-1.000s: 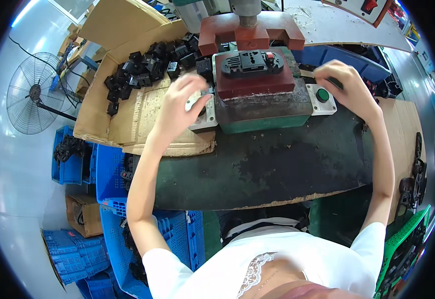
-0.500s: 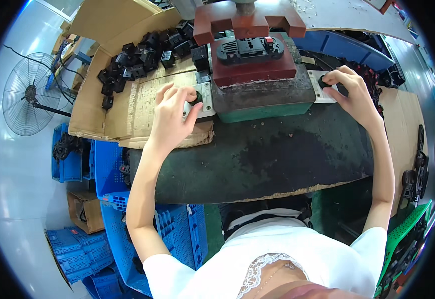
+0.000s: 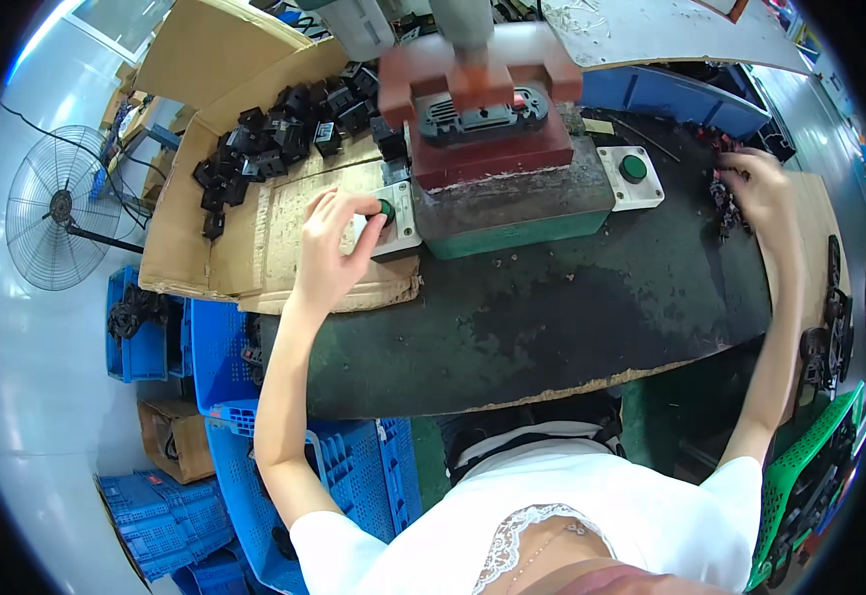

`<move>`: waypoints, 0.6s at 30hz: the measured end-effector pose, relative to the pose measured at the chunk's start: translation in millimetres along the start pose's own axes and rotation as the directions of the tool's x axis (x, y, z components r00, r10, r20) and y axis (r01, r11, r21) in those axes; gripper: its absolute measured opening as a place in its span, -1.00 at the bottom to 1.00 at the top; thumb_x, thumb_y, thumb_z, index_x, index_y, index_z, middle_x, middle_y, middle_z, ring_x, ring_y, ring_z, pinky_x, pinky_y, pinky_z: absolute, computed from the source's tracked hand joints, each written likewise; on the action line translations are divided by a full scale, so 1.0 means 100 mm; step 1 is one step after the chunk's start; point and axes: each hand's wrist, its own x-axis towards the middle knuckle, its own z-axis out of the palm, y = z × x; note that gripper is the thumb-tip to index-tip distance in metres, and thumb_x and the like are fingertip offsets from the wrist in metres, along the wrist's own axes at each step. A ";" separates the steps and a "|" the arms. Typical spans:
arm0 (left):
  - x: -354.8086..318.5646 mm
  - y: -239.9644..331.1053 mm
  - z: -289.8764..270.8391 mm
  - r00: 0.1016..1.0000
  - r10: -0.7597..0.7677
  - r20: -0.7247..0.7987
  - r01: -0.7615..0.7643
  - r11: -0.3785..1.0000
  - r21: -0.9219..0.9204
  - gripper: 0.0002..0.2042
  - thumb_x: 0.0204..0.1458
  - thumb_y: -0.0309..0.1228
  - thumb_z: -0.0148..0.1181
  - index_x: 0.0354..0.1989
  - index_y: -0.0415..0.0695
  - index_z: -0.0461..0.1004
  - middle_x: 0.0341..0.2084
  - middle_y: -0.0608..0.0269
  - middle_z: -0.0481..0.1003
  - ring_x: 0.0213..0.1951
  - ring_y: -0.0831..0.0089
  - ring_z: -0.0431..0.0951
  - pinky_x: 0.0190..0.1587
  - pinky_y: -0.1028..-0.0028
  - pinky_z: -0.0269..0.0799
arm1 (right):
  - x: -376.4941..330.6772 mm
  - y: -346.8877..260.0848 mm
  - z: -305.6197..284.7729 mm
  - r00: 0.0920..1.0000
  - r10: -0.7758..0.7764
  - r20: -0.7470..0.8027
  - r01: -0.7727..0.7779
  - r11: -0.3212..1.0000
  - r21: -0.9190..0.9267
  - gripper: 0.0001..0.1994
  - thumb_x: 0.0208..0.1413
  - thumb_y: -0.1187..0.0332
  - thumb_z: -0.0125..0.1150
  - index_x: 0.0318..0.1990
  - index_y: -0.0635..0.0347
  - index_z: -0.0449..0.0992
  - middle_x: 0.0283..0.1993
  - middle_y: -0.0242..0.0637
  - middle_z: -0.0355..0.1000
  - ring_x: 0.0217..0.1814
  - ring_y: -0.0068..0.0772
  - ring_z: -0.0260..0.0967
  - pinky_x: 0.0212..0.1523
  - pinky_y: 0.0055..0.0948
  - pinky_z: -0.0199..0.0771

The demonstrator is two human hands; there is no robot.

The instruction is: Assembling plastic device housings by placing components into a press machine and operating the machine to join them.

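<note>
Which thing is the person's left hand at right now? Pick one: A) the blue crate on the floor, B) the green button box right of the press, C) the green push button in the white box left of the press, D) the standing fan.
C: the left hand has its fingers at the green push button in its white box beside the press, while the right hand reaches to the black parts at the bench's right edge.

The dark, worn surface carries a green press base, two green-button boxes and flattened cardboard.
</note>
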 end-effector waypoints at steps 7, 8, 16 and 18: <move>0.38 0.00 0.25 1.000 0.004 0.014 0.000 0.973 -0.232 -0.52 0.02 -0.37 0.15 0.11 -0.21 0.20 -0.06 0.02 0.36 0.01 0.09 0.35 0.08 0.28 0.19 | -2.36 3.68 -1.61 0.626 0.714 -0.313 -0.701 0.339 -0.628 -0.32 0.04 -0.08 0.04 0.17 0.29 0.22 0.17 0.08 0.21 0.24 -0.02 0.12 0.20 -0.26 0.11; 0.46 0.04 0.28 0.999 0.041 -0.031 -0.046 0.984 -0.171 -0.48 0.01 -0.28 0.16 0.11 -0.23 0.17 0.01 -0.05 0.27 0.04 0.04 0.30 0.09 0.23 0.17 | -2.48 3.74 -1.52 0.465 0.842 -0.273 -0.801 0.269 -0.534 -0.23 0.02 -0.15 0.03 0.22 0.31 0.15 0.22 0.10 0.16 0.29 -0.03 0.07 0.23 -0.28 0.06; 1.07 0.09 0.48 0.990 0.037 0.135 -0.004 0.973 -0.232 -0.39 -0.20 -0.07 0.34 -0.06 -0.25 0.34 -0.24 0.00 0.47 -0.20 0.17 0.50 -0.05 0.32 0.34 | -2.39 3.81 -1.50 0.731 0.674 -0.107 -0.652 0.644 -0.401 -0.69 0.04 0.24 0.13 -0.14 0.28 0.48 -0.17 -0.04 0.43 -0.07 -0.10 0.38 -0.03 -0.36 0.33; 1.13 0.16 0.42 0.982 -0.034 0.186 0.078 0.969 -0.236 -0.46 -0.21 -0.18 0.38 -0.09 -0.26 0.40 -0.32 0.14 0.45 -0.25 0.40 0.46 -0.15 0.44 0.34 | -2.25 3.70 -1.41 0.780 0.611 -0.137 -0.621 0.726 -0.296 -0.86 0.01 0.46 0.09 -0.30 0.30 0.50 -0.27 -0.11 0.43 -0.16 -0.16 0.40 -0.09 -0.40 0.35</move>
